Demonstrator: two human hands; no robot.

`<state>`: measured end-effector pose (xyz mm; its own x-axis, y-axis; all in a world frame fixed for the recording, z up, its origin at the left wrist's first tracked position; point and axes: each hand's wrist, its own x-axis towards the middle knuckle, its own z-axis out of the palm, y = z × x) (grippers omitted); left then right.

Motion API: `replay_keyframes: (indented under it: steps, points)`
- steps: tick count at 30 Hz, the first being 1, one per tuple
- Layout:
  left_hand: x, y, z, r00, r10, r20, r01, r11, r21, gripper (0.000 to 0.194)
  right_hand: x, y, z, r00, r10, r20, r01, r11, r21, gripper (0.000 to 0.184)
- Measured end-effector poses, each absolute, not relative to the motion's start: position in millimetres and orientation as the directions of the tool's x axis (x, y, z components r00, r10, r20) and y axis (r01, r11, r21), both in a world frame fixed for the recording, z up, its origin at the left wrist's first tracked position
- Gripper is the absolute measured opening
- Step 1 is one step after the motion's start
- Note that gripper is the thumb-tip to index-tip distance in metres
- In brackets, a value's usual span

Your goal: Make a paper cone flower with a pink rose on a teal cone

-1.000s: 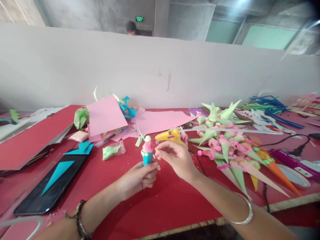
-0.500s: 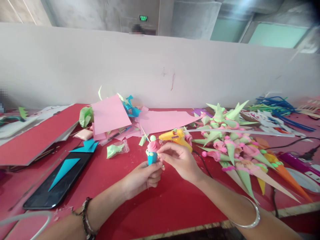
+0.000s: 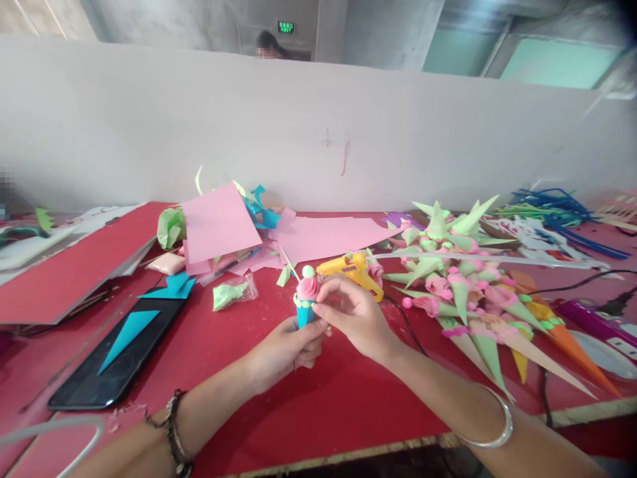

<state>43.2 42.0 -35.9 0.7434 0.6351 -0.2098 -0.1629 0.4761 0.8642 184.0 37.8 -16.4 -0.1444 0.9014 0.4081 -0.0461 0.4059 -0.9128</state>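
My left hand [image 3: 293, 348] is closed around a small ice cream cone made of blue paper [image 3: 304, 315], held upright above the table. The cone carries a pink ridged swirl [image 3: 308, 287] with a pale green ball [image 3: 308, 272] on top. Small pale green balls [image 3: 300, 301] run along its rim, and a thin stick leans up behind the swirl. My right hand [image 3: 351, 312] has thumb and forefinger pinched at the right side of the rim, touching it. Whatever sits between those fingertips is hidden. Behind it lies a yellow glue gun [image 3: 355, 269].
Finished paper cones [image 3: 458, 285] are heaped at the right. Pink sheets [image 3: 323, 237] lie at the back. A black phone [image 3: 132, 352] with blue paper pieces on it is at left, near a bag of green clay [image 3: 231, 294]. A white partition [image 3: 249, 133] stands behind; a person's head shows beyond.
Both hands stay close together at the cone. The right fingers have shifted slightly along the rim, and the cone seems a little turned. The view has tilted slightly.
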Motion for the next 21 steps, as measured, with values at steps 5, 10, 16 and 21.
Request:
replay_keyframes:
  steps: [5,10,16,21]
  points:
    - [43.9,41.2,-36.5,0.716,0.665,-0.211,-0.121,0.416,0.901,0.027,183.3,38.5,-15.8,-0.156,0.947,0.282,-0.156,0.258,-0.953,0.020]
    - [44.4,41.6,-36.6,0.710,0.669,-0.222,-0.095,0.402,0.910,0.029,182.8,39.4,-18.6,-0.262,0.944,0.201,-0.234,0.140,-0.962,0.027]
    - [43.7,41.2,-35.5,0.719,0.659,-0.221,-0.094,0.407,0.908,0.029,183.6,39.2,-20.8,-0.275,0.939,0.206,-0.262,0.133,-0.956,0.028]
    - [43.3,40.9,-35.9,0.734,0.647,-0.207,-0.112,0.415,0.903,0.027,183.0,38.2,-21.3,-0.276,0.936,0.217,-0.282,0.137,-0.949,0.026]
